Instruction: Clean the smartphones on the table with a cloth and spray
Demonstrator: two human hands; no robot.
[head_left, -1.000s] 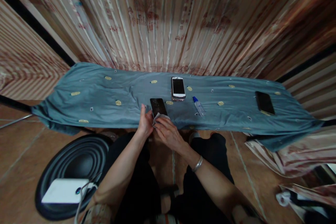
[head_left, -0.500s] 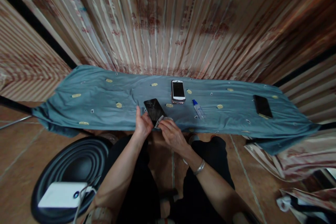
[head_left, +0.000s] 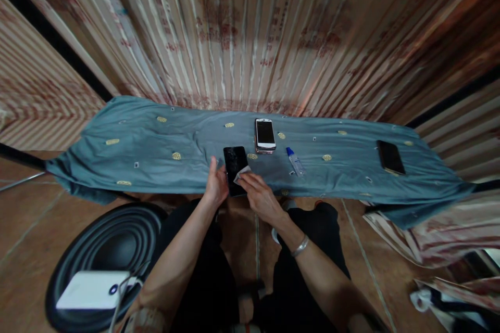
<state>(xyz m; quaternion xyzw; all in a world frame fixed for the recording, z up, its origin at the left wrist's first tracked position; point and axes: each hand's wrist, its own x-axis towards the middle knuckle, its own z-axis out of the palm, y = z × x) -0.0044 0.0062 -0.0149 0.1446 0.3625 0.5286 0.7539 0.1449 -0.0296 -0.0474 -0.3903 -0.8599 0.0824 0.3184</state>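
Note:
My left hand [head_left: 217, 185] supports a black smartphone [head_left: 233, 158] at its left edge, thumb raised and fingers partly hidden behind the phone. The phone tilts over the front edge of the cloth-covered table, its dark screen up with whitish smears or cracks near the top. Pinched in my right hand [head_left: 261, 196] is a small pale wipe [head_left: 242, 173], pressed on the lower right of the screen. Just beyond, a white smartphone [head_left: 266, 133] lies on top of a stack of phones. To its right is a small clear bottle [head_left: 295, 162] with a blue cap.
A teal patterned cloth [head_left: 187, 130] covers the narrow table. Another black phone [head_left: 391, 157] lies near the right end. On the floor at left, a white power bank [head_left: 89, 290] with a cable rests on a black ringed basin [head_left: 105, 218]. Striped curtains [head_left: 250, 36] hang behind.
The phone has turned more upright and shifted slightly right with my left hand. My right hand has moved a little right with the wipe, still on the screen.

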